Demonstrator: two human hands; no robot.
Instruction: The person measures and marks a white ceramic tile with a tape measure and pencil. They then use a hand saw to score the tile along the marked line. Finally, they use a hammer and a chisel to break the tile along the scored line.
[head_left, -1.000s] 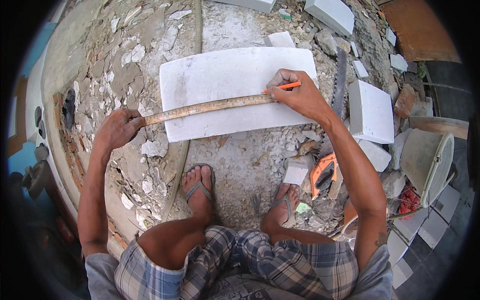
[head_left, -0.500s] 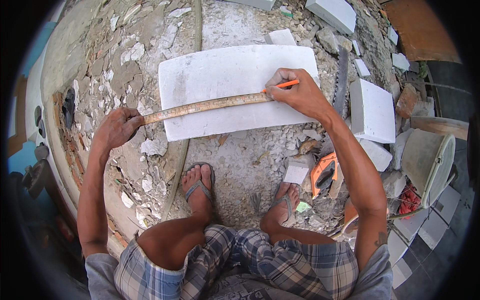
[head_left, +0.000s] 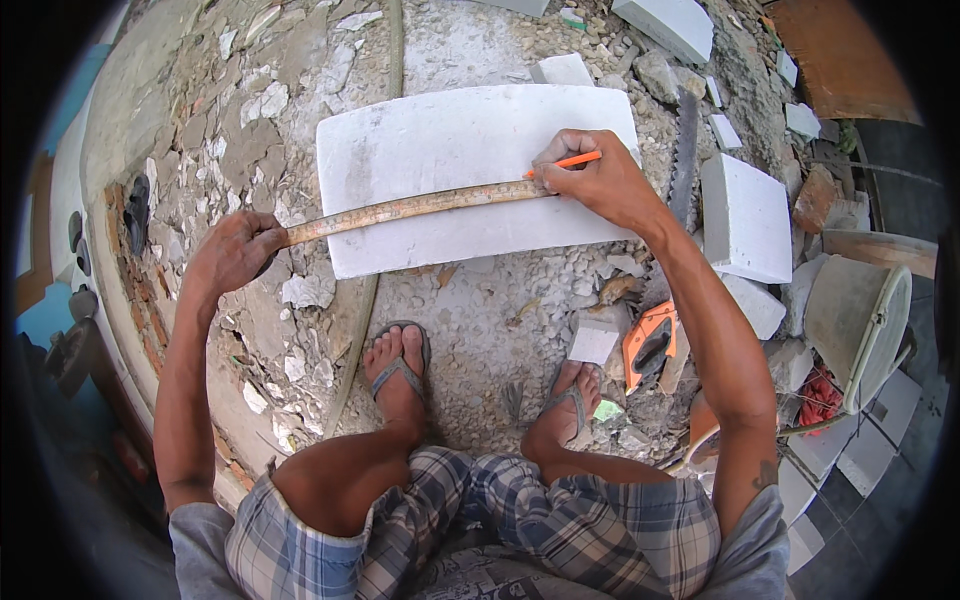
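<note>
A long white lightweight block (head_left: 440, 135) lies flat on the rubble in front of me. Across it stretches a worn yellowish tape measure (head_left: 400, 208), running from beyond the block's left edge toward its right part. My left hand (head_left: 236, 250) is closed around the tape's left end, left of the block; a dark bit of the case shows beneath the fingers. My right hand (head_left: 592, 172) rests on the block's right part, pinching an orange pencil (head_left: 575, 159). Its tip points left, just above the tape. The tape's far end is hidden under these fingers.
A handsaw with an orange handle (head_left: 651, 346) leans at the right, its toothed blade (head_left: 683, 160) beside the block. More white blocks (head_left: 745, 218) and a pale bucket (head_left: 868, 330) stand farther right. A hose (head_left: 352, 375) passes under the block. Broken rubble covers the ground.
My right hand and the pencil have shifted very slightly up and to the right along the tape. My left hand stays almost in place, holding the tape.
</note>
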